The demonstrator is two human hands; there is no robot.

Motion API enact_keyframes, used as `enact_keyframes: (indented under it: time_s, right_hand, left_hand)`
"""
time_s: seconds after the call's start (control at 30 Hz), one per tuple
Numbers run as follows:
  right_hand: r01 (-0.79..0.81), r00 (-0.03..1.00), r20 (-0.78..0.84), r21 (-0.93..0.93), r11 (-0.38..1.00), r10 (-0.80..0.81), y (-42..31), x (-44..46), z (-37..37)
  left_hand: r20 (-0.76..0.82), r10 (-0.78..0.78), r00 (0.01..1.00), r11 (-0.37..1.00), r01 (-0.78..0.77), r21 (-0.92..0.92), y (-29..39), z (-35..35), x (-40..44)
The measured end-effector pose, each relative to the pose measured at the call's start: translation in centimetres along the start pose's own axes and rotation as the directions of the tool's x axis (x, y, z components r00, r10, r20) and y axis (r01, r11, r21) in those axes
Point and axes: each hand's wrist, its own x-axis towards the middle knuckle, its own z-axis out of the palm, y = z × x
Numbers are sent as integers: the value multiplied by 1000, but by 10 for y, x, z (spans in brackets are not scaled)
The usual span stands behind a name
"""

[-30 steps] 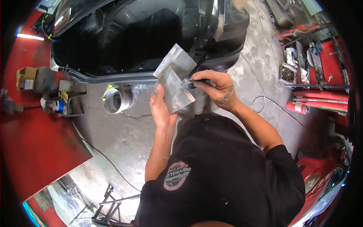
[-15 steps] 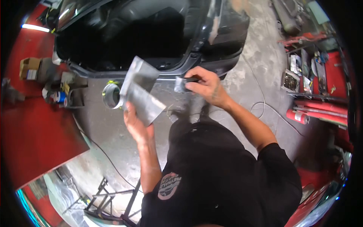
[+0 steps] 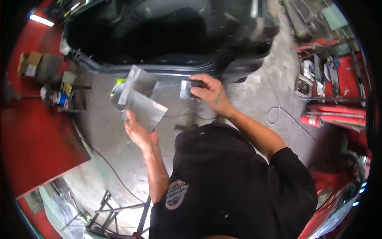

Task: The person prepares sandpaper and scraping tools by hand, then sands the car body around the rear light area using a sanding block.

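Observation:
My left hand (image 3: 140, 133) grips a grey bent plate (image 3: 145, 109) by its lower edge, thumb on the near side. The plate has two flat faces meeting at a fold, with a pale smear near its right corner. In my right hand (image 3: 209, 92) is a putty knife (image 3: 184, 89) with a dark handle and a short, wide, greyish blade. The blade points left toward the plate, apart from it. Behind the plate's left side, a round grey container (image 3: 115, 102) with yellow-green marks is mostly hidden.
A dark car body (image 3: 159, 65) with an open door frame stands ahead. A red table (image 3: 47, 147) is at left, and a black metal stand (image 3: 115, 211) at lower left. Shelves with tools (image 3: 324, 75) and a red fire extinguisher (image 3: 312, 120) are at right. Cables (image 3: 113, 167) cross the floor.
The view has shifted, so the car body sits further right. The plate covers more of the round container. My right hand has turned the putty knife slightly; both holds remain.

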Motion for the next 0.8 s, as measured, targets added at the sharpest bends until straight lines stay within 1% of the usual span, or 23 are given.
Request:
enact_keyframes:
  time_s: [0.03, 0.07, 0.1, 0.2, 0.3, 0.33, 0.37, 0.4, 0.43, 0.47, 0.5, 0.57, 0.6, 0.67, 0.77, 0.8]
  right_hand:
    - [-45, 999, 28, 89, 995, 43, 0, 4, 28]
    - [-18, 998, 55, 204, 979, 7, 4, 8, 48]
    - [-80, 995, 73, 220, 972, 66, 1, 12, 69]
    - [-116, 991, 95, 310, 943, 91, -3, 21, 125]
    - [-108, 993, 63, 261, 959, 95, 4, 30, 177]
    - [-117, 990, 105, 246, 962, 94, 16, 35, 189]
    - [-142, 987, 115, 253, 957, 116, 16, 37, 206]
    - [-111, 985, 160, 248, 962, 72, 14, 40, 221]
    - [-112, 982, 176, 223, 968, 73, 14, 44, 231]
    - [-131, 983, 158, 236, 963, 95, 17, 49, 243]
    - [-160, 977, 178, 251, 955, 117, 14, 54, 254]
    - [-210, 963, 242, 410, 887, 117, 19, 70, 278]
    - [-206, 963, 248, 426, 881, 105, 17, 77, 290]
    - [-211, 960, 262, 458, 864, 96, 13, 90, 320]
    - [-37, 953, 297, 307, 951, -59, 15, 114, 362]
    - [11, 939, 332, 223, 975, -86, 15, 121, 375]
  left_hand:
    - [-26, -12, 1000, 1000, 12, -12, 12, -20, 9]
    - [-58, -40, 998, 998, 36, -55, 14, -44, 21]
    - [-59, -49, 997, 997, 46, -61, 18, -65, 31]
    - [-72, -45, 996, 997, 40, -65, 53, -81, 35]
    - [-185, -74, 980, 996, 66, -52, 78, -111, 46]
    - [-258, -54, 965, 998, 42, -50, 80, -123, 52]
    - [-251, -40, 967, 997, 21, -79, 81, -136, 57]
    - [-240, -26, 970, 994, -1, -112, 84, -145, 63]
    - [-249, -16, 968, 990, -20, -140, 90, -148, 68]
    - [-261, -19, 965, 986, -24, -163, 95, -153, 71]
    - [-276, -36, 961, 983, -15, -181, 102, -157, 78]
    - [-301, -80, 950, 967, 0, -255, 116, -164, 90]
    - [-314, -113, 943, 957, 18, -290, 121, -169, 94]
    - [-258, -121, 959, 938, 25, -346, 128, -181, 109]
    - [-222, -133, 966, 920, 37, -391, 137, -194, 135]
    - [-214, -134, 968, 915, 38, -401, 140, -197, 147]
